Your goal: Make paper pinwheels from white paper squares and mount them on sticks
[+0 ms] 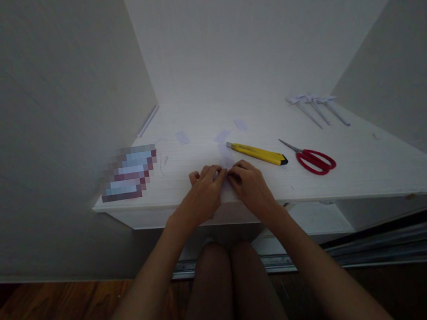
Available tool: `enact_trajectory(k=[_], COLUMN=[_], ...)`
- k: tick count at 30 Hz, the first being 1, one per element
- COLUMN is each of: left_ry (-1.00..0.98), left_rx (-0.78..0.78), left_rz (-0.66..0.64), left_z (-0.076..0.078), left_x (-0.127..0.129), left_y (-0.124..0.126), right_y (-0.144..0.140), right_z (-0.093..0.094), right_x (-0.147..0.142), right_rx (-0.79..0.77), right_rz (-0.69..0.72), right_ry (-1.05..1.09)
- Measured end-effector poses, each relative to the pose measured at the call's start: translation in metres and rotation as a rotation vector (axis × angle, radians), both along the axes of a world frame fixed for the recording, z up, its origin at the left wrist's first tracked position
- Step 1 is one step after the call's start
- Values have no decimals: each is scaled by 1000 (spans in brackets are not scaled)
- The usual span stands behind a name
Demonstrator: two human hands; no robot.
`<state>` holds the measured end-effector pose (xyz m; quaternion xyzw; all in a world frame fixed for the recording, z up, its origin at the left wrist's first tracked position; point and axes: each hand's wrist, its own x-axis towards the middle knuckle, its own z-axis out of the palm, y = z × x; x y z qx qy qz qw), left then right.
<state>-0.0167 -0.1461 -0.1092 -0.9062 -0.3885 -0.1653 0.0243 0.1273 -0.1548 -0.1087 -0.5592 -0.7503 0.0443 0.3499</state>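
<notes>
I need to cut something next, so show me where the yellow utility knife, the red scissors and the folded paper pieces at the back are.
yellow utility knife (257, 153), head view, middle of its yellow body.
red scissors (315, 160), head view, on the red handles.
folded paper pieces (317, 107), head view, on the middle piece's stem.

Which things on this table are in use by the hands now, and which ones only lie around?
In use:
- small paper piece, pressed by left hand and right hand

Lying about:
- yellow knife
- red scissors
- folded paper shapes
- paper scraps
- blurred packet
</notes>
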Motion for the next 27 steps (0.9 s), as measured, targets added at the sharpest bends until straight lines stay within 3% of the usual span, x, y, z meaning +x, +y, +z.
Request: enact_trajectory(k=[7, 11, 16, 22, 27], left_ry=[42, 74, 71, 53, 47], left_rx=[-34, -19, -21, -28, -13], left_rz=[7, 18, 38, 52, 56], left_z=[5, 7, 6, 6, 9], left_x=[3, 3, 4, 4, 4], left_y=[-2, -5, -6, -7, -9], right_y=[-1, 15, 34, 26, 24], right_z=[5, 6, 4, 7, 7], right_x=[4, 16, 26, 29, 29], right_rx=[26, 90, 22, -23, -21], right_rz=[-11, -83, 14, 179, 183], right_ry=[69, 121, 119, 110, 45])
